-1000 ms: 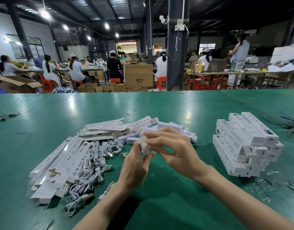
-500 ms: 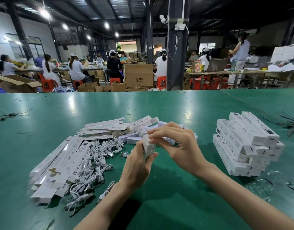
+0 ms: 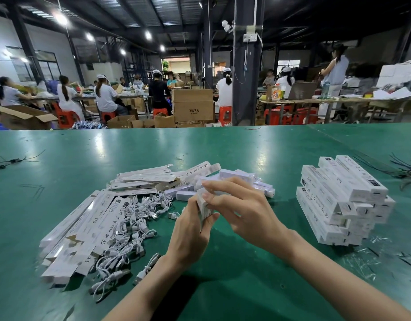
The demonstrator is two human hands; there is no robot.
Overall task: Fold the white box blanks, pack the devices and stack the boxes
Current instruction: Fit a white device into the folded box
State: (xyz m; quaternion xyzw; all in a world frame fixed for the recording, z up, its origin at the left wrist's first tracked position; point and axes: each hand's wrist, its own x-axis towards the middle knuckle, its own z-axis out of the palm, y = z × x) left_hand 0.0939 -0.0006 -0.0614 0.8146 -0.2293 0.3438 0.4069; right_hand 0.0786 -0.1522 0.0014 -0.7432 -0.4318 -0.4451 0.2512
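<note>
A long white box (image 3: 204, 206) points away from me above the green table (image 3: 153, 154), and both hands hold its near end. My left hand (image 3: 192, 230) grips it from below and the left. My right hand (image 3: 242, 210) covers the end with its fingers pressed on the flap. Flat white box blanks (image 3: 84, 230) lie fanned at the left. A tangle of white cables (image 3: 130, 235) lies beside them. White devices (image 3: 243, 177) sit just behind my hands, partly hidden. Packed boxes stand in a stack (image 3: 343, 200) at the right.
Thin black wires (image 3: 406, 167) lie at the table's right edge, and another black wire (image 3: 9, 161) at the far left. Scraps of clear film (image 3: 371, 253) litter the near right. Beyond the table several seated workers, cardboard cartons (image 3: 192, 105) and a dark pillar (image 3: 246, 66).
My right fingers have shifted down over the box's near end and my left thumb has closed in on it. The box has stayed in place between the hands.
</note>
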